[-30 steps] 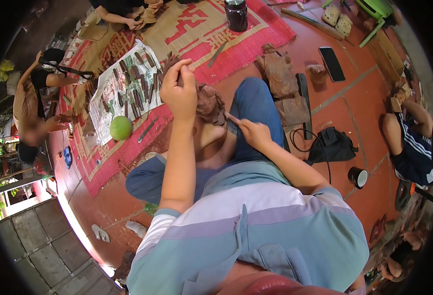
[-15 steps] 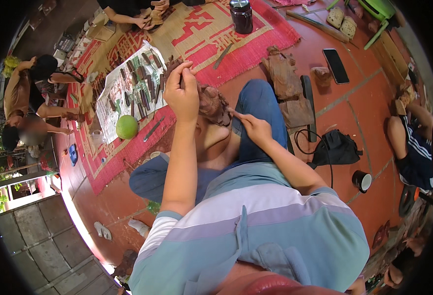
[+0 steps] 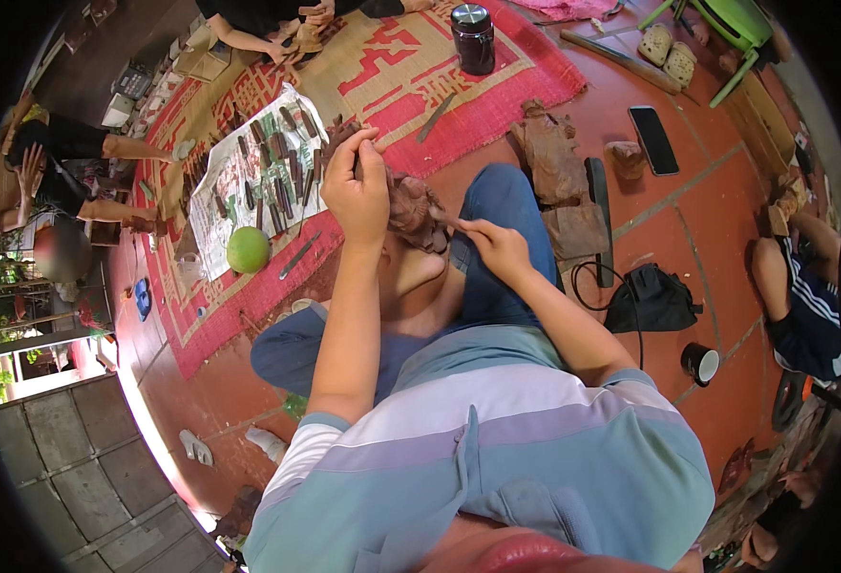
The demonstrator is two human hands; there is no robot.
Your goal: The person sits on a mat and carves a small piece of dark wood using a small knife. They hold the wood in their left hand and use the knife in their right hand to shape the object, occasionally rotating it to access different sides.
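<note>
A dark brown wooden carving (image 3: 413, 212), its surface cut in relief, rests slantwise between my bent legs. My left hand (image 3: 357, 191) is closed round its upper part, and the carving's far end shows past my knuckles. My right hand (image 3: 499, 248) grips a thin stick-like tool (image 3: 449, 221), index finger stretched along it. The tool's tip meets the right side of the carving; its exact kind is too small to tell. Many slim carving chisels (image 3: 277, 162) lie on a printed sheet (image 3: 212, 224) to the left, beside a round green fruit (image 3: 248, 250).
A red and tan mat (image 3: 382, 72) spreads ahead, with a dark jar (image 3: 473, 40) on it. To my right are carved wood blocks (image 3: 546, 158), a phone (image 3: 653, 140), a black bag (image 3: 651, 298) and a cup (image 3: 700, 364). Other people sit at the far side, left and right.
The tool in my right hand has shifted slightly against the carving. My left hand keeps its hold. The person at the far left has changed posture, with an arm moved.
</note>
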